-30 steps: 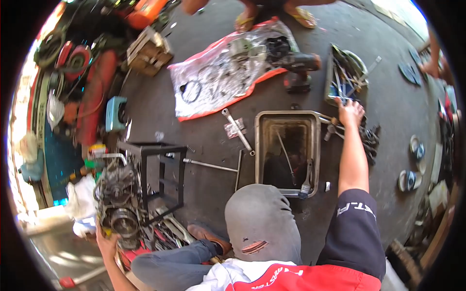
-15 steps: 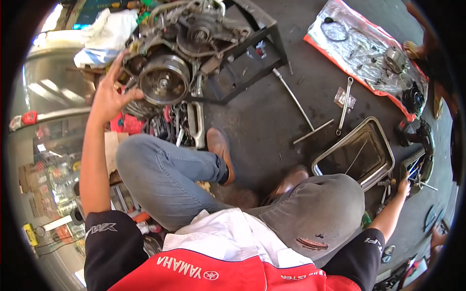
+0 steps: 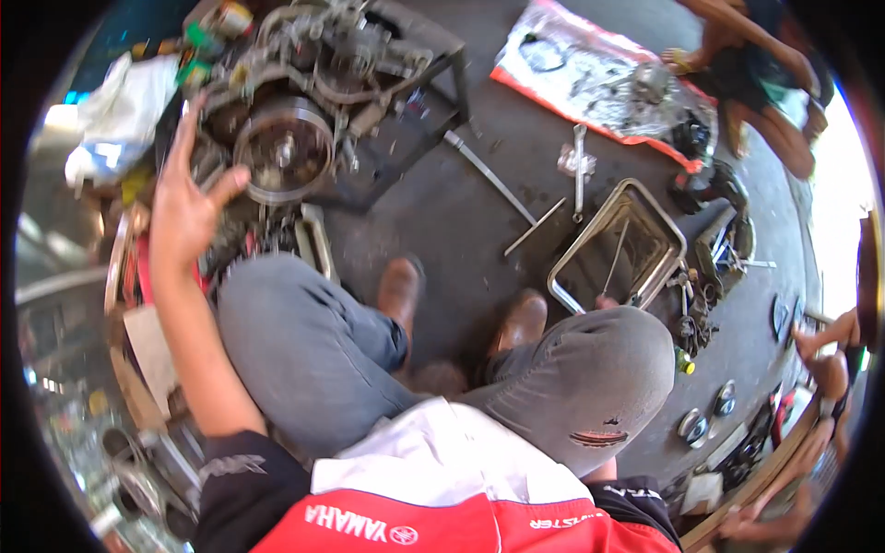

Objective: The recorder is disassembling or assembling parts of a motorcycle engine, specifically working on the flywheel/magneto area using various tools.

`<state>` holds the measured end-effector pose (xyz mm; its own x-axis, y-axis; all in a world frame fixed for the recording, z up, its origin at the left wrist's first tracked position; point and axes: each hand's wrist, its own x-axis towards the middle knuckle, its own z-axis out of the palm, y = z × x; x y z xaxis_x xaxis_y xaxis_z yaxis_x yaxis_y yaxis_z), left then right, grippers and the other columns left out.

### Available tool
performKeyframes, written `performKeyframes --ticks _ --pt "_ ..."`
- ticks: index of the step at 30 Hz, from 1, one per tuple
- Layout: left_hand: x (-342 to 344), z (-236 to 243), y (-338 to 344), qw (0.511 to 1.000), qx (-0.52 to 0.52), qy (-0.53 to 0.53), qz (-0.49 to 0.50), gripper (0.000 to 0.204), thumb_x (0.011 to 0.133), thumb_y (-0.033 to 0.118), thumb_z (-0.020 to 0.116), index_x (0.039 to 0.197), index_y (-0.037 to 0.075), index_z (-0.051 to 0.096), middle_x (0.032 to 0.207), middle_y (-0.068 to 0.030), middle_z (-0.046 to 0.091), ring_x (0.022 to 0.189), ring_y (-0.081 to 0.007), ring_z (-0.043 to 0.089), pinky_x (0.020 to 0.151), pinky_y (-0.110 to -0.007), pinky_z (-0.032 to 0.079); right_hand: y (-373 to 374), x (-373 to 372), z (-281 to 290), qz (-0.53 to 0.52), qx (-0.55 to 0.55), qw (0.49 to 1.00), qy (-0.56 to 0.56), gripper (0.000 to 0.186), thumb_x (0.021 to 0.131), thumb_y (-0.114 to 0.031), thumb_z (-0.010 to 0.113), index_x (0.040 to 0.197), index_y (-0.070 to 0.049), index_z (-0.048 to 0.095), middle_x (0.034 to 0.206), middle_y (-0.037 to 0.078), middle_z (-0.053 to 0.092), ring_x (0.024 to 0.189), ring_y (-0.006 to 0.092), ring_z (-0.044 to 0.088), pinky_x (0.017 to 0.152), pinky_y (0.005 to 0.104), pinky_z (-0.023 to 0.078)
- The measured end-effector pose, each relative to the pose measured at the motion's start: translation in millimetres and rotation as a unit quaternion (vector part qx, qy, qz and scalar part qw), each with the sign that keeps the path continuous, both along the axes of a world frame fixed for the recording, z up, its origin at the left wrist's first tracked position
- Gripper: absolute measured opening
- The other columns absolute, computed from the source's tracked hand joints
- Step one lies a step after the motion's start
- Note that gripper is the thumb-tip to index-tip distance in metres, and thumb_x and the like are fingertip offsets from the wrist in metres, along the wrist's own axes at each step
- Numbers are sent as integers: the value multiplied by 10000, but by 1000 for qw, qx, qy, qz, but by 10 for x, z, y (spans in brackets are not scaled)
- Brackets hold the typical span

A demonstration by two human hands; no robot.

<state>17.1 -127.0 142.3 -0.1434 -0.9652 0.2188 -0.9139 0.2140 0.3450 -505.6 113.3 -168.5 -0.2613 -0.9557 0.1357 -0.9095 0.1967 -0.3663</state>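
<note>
Left hand: palm and fingers (image 3: 189,212) were spread wide with the thumb apart, gripping nothing; it lay along the engine's left edge, contact uncertain.
Right hand: mostly hidden behind the right knee (image 3: 604,369); a little of it (image 3: 604,302) showed at the tray's near edge, and neither its opening nor any hold could be told.
Engine: the greasy metal engine (image 3: 304,101) stood far left, its round drum (image 3: 284,152) facing up, with a black frame (image 3: 452,88) bounding its right side.
Engine's left edge: a white bag (image 3: 124,111) crowded the room beyond the fingertips.
Middle floor: a wide stretch of dark floor (image 3: 419,217) ran between frame and tray, crossed by a T-shaped bar (image 3: 498,189).
Tray: its metal rim (image 3: 588,230) sat right, just beyond the knee; a wrench (image 3: 579,170) lay near its far-left edge.
Far right: an orange-edged plastic sheet (image 3: 590,69) bordered the floor.
Near side: two brown boots (image 3: 399,295) narrowed the approach.
</note>
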Motion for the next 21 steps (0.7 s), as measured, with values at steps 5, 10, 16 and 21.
performKeyframes --ticks 5,10,16,21 --pt "-13 -85 26 998 -31 49 -6 1005 827 309 890 1675 85 399 1687 -203 464 1599 -377 381 1312 -469 292 476 363 260 34 113 991 -57 480 1023 -322 735 1404 -56 613 1305 126 651 1199 324 609 1028 466 455" --pt "3 -25 11 999 -37 19 -10 1023 811 301 905 1669 72 397 1684 -226 453 1603 -413 353 1313 -484 292 447 349 298 3 118 991 -66 470 1028 -316 732 1399 -52 615 1267 113 654 1155 300 618 979 440 457" --pt "30 -41 13 998 -62 12 -16 1038 772 358 927 1654 104 441 1657 -217 495 1565 -420 418 1278 -497 351 41 303 369 24 92 994 -61 459 1033 -309 727 1394 -47 617 1221 98 658 1103 271 629 920 410 460" --pt "-86 -133 152 990 -122 8 75 981 749 253 941 1600 109 475 1613 -229 526 1447 -413 538 1201 -516 436 -380 240 602 75 84 989 -96 450 1037 -303 723 1389 -43 619 1183 85 661 1059 246 638 872 385 462"
